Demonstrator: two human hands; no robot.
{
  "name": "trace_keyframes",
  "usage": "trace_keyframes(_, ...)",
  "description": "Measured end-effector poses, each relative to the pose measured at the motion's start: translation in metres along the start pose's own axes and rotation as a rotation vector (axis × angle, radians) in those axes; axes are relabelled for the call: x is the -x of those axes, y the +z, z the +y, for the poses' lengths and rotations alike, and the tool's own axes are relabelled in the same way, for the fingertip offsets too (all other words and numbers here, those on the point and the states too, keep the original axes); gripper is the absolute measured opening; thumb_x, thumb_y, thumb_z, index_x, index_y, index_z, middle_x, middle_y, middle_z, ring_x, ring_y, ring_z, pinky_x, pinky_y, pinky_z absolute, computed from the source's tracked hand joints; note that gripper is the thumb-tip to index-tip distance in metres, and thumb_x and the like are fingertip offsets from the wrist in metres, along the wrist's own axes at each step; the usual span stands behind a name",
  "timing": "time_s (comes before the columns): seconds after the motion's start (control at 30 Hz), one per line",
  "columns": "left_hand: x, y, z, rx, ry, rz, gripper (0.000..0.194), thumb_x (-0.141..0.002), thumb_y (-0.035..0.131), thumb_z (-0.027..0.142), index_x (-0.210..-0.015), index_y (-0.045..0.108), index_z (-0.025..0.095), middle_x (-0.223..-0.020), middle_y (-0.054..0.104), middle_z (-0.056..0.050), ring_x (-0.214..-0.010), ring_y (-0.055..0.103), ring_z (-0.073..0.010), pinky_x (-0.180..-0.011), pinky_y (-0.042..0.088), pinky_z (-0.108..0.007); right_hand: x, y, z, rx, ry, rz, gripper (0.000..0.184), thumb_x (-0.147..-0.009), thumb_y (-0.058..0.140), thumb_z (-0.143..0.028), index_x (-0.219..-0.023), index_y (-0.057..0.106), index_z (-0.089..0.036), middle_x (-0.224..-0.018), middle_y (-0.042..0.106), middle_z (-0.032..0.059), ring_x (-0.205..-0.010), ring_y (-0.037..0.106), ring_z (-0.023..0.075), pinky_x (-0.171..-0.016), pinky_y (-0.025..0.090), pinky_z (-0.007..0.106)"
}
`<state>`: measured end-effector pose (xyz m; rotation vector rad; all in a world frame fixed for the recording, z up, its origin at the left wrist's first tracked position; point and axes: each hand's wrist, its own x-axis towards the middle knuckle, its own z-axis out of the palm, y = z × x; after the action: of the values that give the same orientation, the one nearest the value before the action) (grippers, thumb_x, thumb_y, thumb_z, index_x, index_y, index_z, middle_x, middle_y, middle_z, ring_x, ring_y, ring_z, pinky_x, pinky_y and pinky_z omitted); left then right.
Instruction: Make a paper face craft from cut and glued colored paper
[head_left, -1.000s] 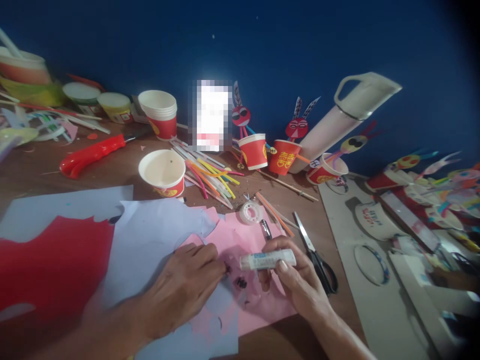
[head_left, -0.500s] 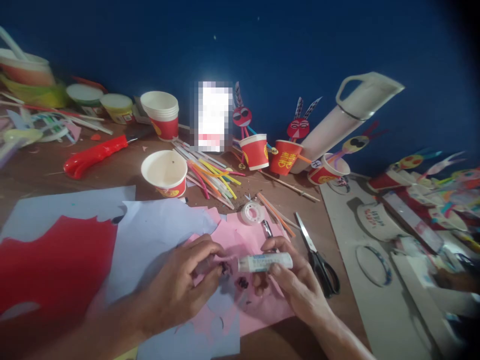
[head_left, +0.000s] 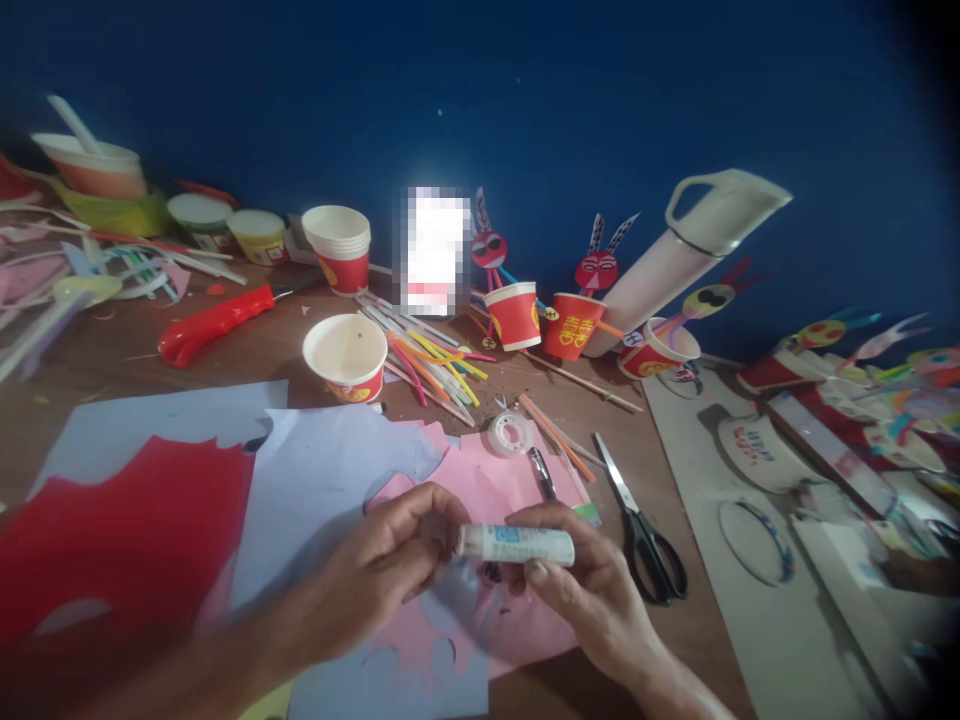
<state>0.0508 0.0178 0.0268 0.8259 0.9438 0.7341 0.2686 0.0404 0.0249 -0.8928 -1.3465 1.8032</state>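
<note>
My right hand (head_left: 592,585) grips a white glue stick (head_left: 516,543) held sideways, its tip pointing left. My left hand (head_left: 390,570) is curled with its fingertips pinched right at that tip, around something small that I cannot make out. Both hands hover over a pink paper sheet (head_left: 480,480) with cut-outs, which overlaps a pale blue sheet (head_left: 322,480). A red sheet (head_left: 127,530) lies to the left.
Black-handled scissors (head_left: 637,515) lie just right of my right hand, a tape roll (head_left: 510,433) and a pen (head_left: 541,470) behind it. A paper cup (head_left: 346,356), coloured straws (head_left: 427,360), a red cutter (head_left: 214,322), cup figures (head_left: 514,300) and a white jug (head_left: 675,265) crowd the back.
My left hand lifted off the pink paper and closed onto the tip of the glue stick. The right hand brought the stick a little leftward and up. The camera view tilted down slightly.
</note>
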Motion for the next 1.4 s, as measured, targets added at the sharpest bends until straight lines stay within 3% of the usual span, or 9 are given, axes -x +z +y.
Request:
trace_keyframes(0.13,0.002,0.000,-0.007,0.081,0.008,-0.050,0.024,-0.078,0.058,0.022,-0.102,0.055,0.022,-0.075,0.048,0.007,-0.061,0.035,-0.0077,-0.057,0.029,-0.021,0.000,0.004,0.001,-0.046,-0.021,0.070,0.022,-0.088,0.070,-0.026,-0.110,0.069,-0.030,-0.079,0.073,-0.0021,-0.070,0.066,0.0094,-0.067,0.053,0.016)
trace_keyframes(0.27,0.001,0.007,-0.012,0.221,0.065,-0.018,0.043,-0.077,0.074,0.035,-0.114,0.056,0.024,-0.083,0.052,0.005,-0.060,0.041,-0.0054,-0.055,0.030,-0.019,0.003,0.015,0.001,-0.067,-0.004,0.029,0.028,-0.089,0.070,-0.030,-0.117,0.067,-0.033,-0.090,0.074,-0.0004,-0.078,0.067,0.0114,-0.072,0.054,0.019)
trace_keyframes(0.47,0.001,0.018,-0.006,0.290,0.139,0.052,0.030,-0.075,0.077,0.038,-0.093,0.065,0.017,-0.066,0.062,0.002,-0.058,0.054,-0.0101,-0.054,0.038,-0.021,0.006,0.026,0.001,-0.155,0.013,-0.039,0.034,-0.089,0.068,-0.042,-0.119,0.063,-0.027,-0.087,0.070,0.0018,-0.081,0.065,0.0138,-0.075,0.051,0.024)
trace_keyframes(0.8,0.002,0.010,-0.004,0.154,0.149,0.065,0.034,-0.072,0.078,0.045,-0.082,0.061,0.017,-0.061,0.043,0.007,-0.053,0.030,-0.0057,-0.048,0.023,-0.019,-0.001,0.016,0.003,0.023,0.229,-0.234,0.052,-0.094,0.046,-0.061,-0.084,0.064,-0.012,-0.055,0.059,0.0019,-0.045,0.053,0.0109,-0.048,0.042,0.021)
trace_keyframes(0.87,0.003,0.011,-0.003,0.162,0.146,0.087,0.034,-0.072,0.078,0.044,-0.081,0.060,0.017,-0.061,0.042,0.008,-0.053,0.030,-0.0057,-0.048,0.024,-0.020,0.001,0.014,0.002,0.325,0.083,-0.163,0.042,-0.096,0.047,-0.053,-0.086,0.063,-0.015,-0.064,0.063,0.0034,-0.055,0.059,0.0146,-0.053,0.044,0.024)
trace_keyframes(0.97,0.004,0.011,-0.002,0.175,0.138,0.109,0.035,-0.072,0.078,0.045,-0.081,0.059,0.017,-0.060,0.041,0.008,-0.052,0.030,-0.0056,-0.048,0.024,-0.020,0.004,0.011,0.001,0.890,-0.398,0.013,0.017,-0.096,0.054,-0.034,-0.096,0.063,-0.019,-0.076,0.067,0.0042,-0.069,0.061,0.0191,-0.063,0.042,0.029)
trace_keyframes(1.03,0.005,0.011,-0.001,0.176,0.133,0.110,0.035,-0.072,0.078,0.046,-0.081,0.059,0.018,-0.058,0.039,0.009,-0.051,0.028,-0.0055,-0.047,0.022,-0.020,0.006,0.010,-0.002,1.031,-0.549,0.055,0.012,-0.094,0.059,-0.028,-0.103,0.061,-0.022,-0.082,0.068,0.0038,-0.073,0.061,0.0197,-0.068,0.042,0.031)
trace_keyframes(1.27,0.006,0.010,0.003,0.181,0.144,0.031,0.035,-0.073,0.077,0.045,-0.082,0.058,0.018,-0.067,0.048,0.006,-0.056,0.036,-0.0067,-0.052,0.026,-0.020,0.004,0.017,-0.011,0.226,0.183,-0.225,0.060,-0.097,0.027,-0.065,-0.082,0.060,-0.017,-0.062,0.057,0.0012,-0.054,0.052,0.0141,-0.055,0.040,0.026)
trace_keyframes(1.4,0.007,0.010,0.002,0.158,0.161,0.052,0.033,-0.074,0.078,0.044,-0.083,0.059,0.018,-0.069,0.048,0.006,-0.058,0.035,-0.0065,-0.053,0.027,-0.020,0.003,0.015,-0.008,0.303,0.169,-0.213,0.050,-0.099,0.034,-0.057,-0.077,0.056,-0.018,-0.058,0.053,-0.0020,-0.048,0.048,0.0107,-0.053,0.035,0.025)
